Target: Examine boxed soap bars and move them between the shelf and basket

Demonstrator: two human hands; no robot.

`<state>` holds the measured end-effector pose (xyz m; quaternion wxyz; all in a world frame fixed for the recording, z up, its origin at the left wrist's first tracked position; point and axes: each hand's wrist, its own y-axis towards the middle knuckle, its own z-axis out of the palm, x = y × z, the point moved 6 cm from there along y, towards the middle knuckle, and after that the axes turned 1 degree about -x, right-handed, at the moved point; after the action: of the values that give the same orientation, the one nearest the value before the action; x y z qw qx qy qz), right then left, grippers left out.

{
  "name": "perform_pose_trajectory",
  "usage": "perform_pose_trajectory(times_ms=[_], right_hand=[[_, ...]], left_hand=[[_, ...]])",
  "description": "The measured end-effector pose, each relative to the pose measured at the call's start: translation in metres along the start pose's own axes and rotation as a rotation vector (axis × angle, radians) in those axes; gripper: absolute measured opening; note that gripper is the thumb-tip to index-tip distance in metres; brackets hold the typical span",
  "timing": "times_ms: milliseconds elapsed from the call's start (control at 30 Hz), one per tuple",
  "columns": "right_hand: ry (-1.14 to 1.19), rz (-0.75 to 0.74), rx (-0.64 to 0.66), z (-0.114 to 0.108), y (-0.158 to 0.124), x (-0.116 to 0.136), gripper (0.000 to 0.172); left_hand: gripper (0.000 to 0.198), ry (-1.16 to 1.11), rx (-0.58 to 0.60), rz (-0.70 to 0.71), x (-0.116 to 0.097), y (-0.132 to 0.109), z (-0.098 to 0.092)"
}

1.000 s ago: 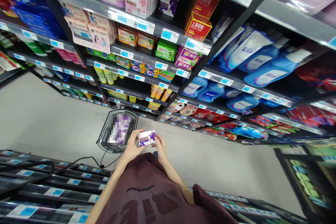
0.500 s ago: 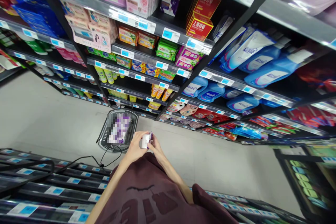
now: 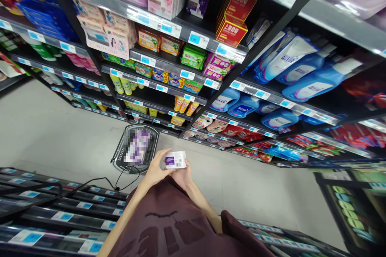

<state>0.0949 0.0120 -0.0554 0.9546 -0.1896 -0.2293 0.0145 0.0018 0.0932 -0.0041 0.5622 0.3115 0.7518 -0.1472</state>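
Note:
Both my hands hold a small white and purple box (image 3: 175,160) in front of my chest. My left hand (image 3: 157,170) grips its left end with the thumb on top. My right hand (image 3: 181,176) supports it from below and at the right end. The box now shows its white back with print and a purple patch. Just beyond the box, a black shopping basket (image 3: 120,156) stands on the floor with purple packs inside.
Black shelves (image 3: 193,44) full of soap boxes, packets and blue detergent bottles (image 3: 313,80) run along the aisle ahead and to the right. More shelf edges with blue price tags (image 3: 60,219) lie low at my left. Pale floor (image 3: 54,140) stretches left.
I have turned the box over in my hands: the purple front showed first, then an end, and now the white printed back faces up.

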Motion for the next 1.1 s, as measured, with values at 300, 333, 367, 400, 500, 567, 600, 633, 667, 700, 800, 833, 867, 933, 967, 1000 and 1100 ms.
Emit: perform_pose_trajectory(times_ms=[300,333,367,400,500,567,600,633,667,700,800,833,867,933,967,1000,1100], right_hand=[[0.077,0.024,-0.013,0.0003,0.0006,0.0008,0.072],[0.082,0.026,-0.013,-0.0001,0.0007,0.0004,0.071],[0.086,0.027,-0.016,-0.0006,0.0007,0.0001,0.070],[0.091,0.029,-0.020,-0.0012,0.0008,-0.0001,0.069],[0.102,0.028,-0.020,-0.0018,0.0012,-0.0002,0.068],[0.103,0.029,-0.014,-0.0014,0.0015,-0.0002,0.068],[0.101,0.029,-0.014,-0.0015,0.0016,-0.0003,0.068],[0.098,0.028,-0.019,-0.0018,0.0017,-0.0004,0.068],[0.094,0.027,-0.024,-0.0023,0.0019,-0.0004,0.068],[0.090,0.024,-0.028,-0.0027,0.0020,-0.0005,0.069],[0.090,0.018,-0.018,-0.0032,0.0023,-0.0008,0.069],[0.093,0.018,-0.013,-0.0033,0.0024,-0.0011,0.069],[0.095,0.020,-0.011,-0.0034,0.0024,-0.0013,0.069],[0.100,0.022,-0.015,-0.0040,0.0025,-0.0016,0.069],[0.101,0.023,-0.017,-0.0041,0.0025,-0.0017,0.069],[0.104,0.023,-0.019,-0.0041,0.0025,-0.0017,0.069],[0.114,0.019,-0.020,-0.0032,0.0025,-0.0013,0.070]], left_hand=[[0.077,-0.012,-0.016,0.007,0.0020,-0.0013,-0.0002],[0.077,-0.011,-0.016,0.007,0.0021,-0.0012,-0.0002],[0.077,-0.010,-0.016,0.008,0.0022,-0.0011,-0.0001],[0.076,-0.010,-0.015,0.008,0.0025,-0.0010,0.0001],[0.075,-0.008,-0.007,0.005,0.0042,-0.0007,0.0007],[0.075,-0.009,-0.003,0.002,0.0053,-0.0007,0.0009],[0.075,-0.009,-0.001,-0.002,0.0058,-0.0007,0.0009],[0.075,-0.010,0.001,-0.005,0.0061,-0.0007,0.0009],[0.074,-0.012,0.001,-0.008,0.0063,-0.0008,0.0008],[0.074,-0.014,0.002,-0.009,0.0064,-0.0008,0.0007],[0.073,-0.018,0.000,-0.001,0.0056,-0.0009,0.0002],[0.072,-0.017,0.000,0.003,0.0055,-0.0008,0.0000],[0.072,-0.017,0.001,0.005,0.0054,-0.0008,0.0000],[0.071,-0.016,0.004,0.005,0.0058,-0.0005,-0.0001],[0.071,-0.016,0.005,0.003,0.0060,-0.0004,-0.0001],[0.070,-0.016,0.006,0.001,0.0061,-0.0003,-0.0001],[0.070,-0.016,0.008,-0.003,0.0060,-0.0002,0.0001]])
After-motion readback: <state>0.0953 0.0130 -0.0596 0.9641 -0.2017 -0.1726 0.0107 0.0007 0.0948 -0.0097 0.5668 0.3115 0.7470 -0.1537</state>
